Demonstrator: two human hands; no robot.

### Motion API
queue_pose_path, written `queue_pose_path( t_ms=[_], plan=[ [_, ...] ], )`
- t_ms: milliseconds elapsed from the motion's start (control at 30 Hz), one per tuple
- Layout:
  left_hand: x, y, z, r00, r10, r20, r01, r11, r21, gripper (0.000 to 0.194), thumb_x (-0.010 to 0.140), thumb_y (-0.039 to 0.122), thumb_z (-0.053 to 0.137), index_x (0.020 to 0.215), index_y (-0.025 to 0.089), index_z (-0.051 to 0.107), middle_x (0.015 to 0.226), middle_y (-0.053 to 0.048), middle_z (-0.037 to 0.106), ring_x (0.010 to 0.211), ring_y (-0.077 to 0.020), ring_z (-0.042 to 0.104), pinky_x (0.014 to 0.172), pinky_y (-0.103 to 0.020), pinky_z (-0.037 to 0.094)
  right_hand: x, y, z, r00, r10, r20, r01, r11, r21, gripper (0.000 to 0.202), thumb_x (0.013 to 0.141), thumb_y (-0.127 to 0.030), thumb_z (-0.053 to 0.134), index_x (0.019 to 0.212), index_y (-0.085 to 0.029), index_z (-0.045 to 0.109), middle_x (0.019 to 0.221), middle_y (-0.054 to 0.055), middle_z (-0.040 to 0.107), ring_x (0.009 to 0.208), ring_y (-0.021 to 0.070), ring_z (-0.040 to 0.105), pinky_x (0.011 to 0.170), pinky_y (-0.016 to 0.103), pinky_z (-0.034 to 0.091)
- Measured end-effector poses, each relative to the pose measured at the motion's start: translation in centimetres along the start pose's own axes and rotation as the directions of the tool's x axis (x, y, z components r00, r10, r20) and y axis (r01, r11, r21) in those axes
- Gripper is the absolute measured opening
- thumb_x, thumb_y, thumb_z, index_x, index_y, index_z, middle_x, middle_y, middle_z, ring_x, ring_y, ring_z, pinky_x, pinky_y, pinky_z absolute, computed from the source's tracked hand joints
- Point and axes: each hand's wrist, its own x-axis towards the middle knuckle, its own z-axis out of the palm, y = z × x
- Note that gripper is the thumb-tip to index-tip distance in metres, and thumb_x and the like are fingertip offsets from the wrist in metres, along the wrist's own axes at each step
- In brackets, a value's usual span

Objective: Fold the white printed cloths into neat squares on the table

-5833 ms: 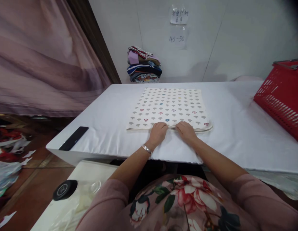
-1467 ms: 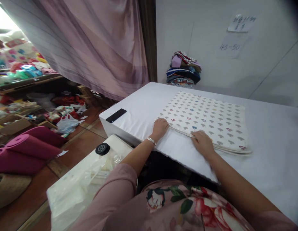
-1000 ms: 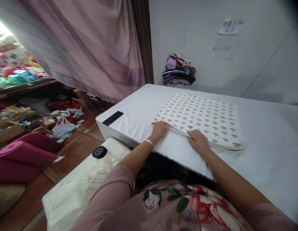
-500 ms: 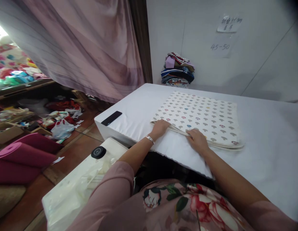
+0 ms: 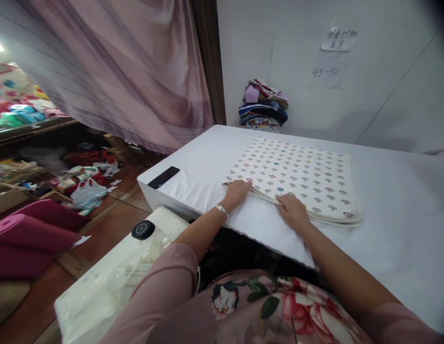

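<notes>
A folded white cloth (image 5: 297, 167) with small grey, red and blue mushroom-like prints lies flat on the white-covered table (image 5: 394, 229). Its layered near edge faces me. My left hand (image 5: 238, 192), with a silver bracelet at the wrist, grips that edge close to the left corner. Further right along the same edge, my right hand (image 5: 292, 210) pinches the layers between thumb and fingers. Both hands are closed on the cloth, and some fingertips are hidden by its folds.
A black phone (image 5: 164, 177) lies at the table's left corner. Folded clothes (image 5: 264, 106) are piled behind the far edge by the wall. Lower left stands a white surface (image 5: 100, 282) with a round black object (image 5: 143, 230) and clear plastic. Pink rolls (image 5: 31, 234) rest on the floor.
The view has shifted very slightly. Both hands keep the same grip on the cloth's near edge, and the cloth lies as before.
</notes>
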Motion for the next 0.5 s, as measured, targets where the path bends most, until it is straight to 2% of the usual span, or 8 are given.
queue_pose_path(
  t_ms=[233, 500],
  plan=[
    [-0.59, -0.36, 0.2, 0.993, 0.114, -0.013, -0.113, 0.994, 0.008, 0.025, 0.089, 0.014, 0.043, 0.103, 0.021, 0.061, 0.091, -0.008, 0.064, 0.094, -0.0209, 0.054, 0.083, -0.036, 0.037, -0.03, -0.04, -0.01, 1.0, -0.001, -0.012, 0.001, 1.0, -0.013, 0.021, 0.086, -0.025, 0.046, 0.099, -0.022, 0.063, 0.092, 0.006, 0.062, 0.089, 0.0221, 0.054, 0.077, 0.034, 0.042],
    [-0.33, -0.48, 0.14, 0.99, 0.127, -0.062, -0.124, 0.991, 0.042, 0.023, 0.089, 0.013, 0.042, 0.09, 0.021, 0.063, 0.087, -0.007, 0.062, 0.092, -0.0214, 0.051, 0.081, -0.037, 0.035, -0.02, -0.02, -0.01, 1.0, 0.002, -0.005, -0.002, 1.0, -0.025, 0.021, 0.087, -0.027, 0.046, 0.099, -0.021, 0.063, 0.092, 0.006, 0.062, 0.089, 0.0217, 0.053, 0.078, 0.034, 0.042]
  ],
)
